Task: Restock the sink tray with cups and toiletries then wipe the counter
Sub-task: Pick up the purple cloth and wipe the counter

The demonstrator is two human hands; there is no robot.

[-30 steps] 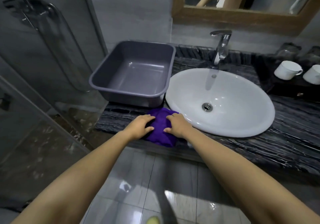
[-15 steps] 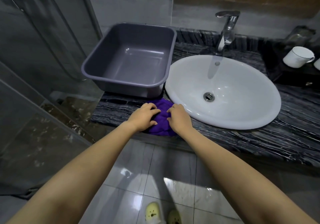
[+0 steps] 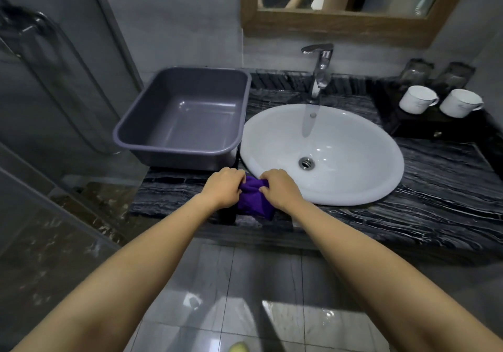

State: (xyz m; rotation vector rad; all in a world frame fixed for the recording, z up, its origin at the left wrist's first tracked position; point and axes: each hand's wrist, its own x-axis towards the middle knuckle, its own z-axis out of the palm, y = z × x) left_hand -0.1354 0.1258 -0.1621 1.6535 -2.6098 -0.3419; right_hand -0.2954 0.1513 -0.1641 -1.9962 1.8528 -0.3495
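On counter [image 3: 408, 215], left hand [image 3: 223, 187], right hand [image 3: 280, 188], both gripping purple cloth [image 3: 254, 202]

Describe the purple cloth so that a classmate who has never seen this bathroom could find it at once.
Start at the white oval sink set in the dark marble counter. At the counter's front edge, between the sink and the grey plastic tub, both hands, left hand and right hand, bunch up the cloth. It is the only bright purple thing there, soft and crumpled.
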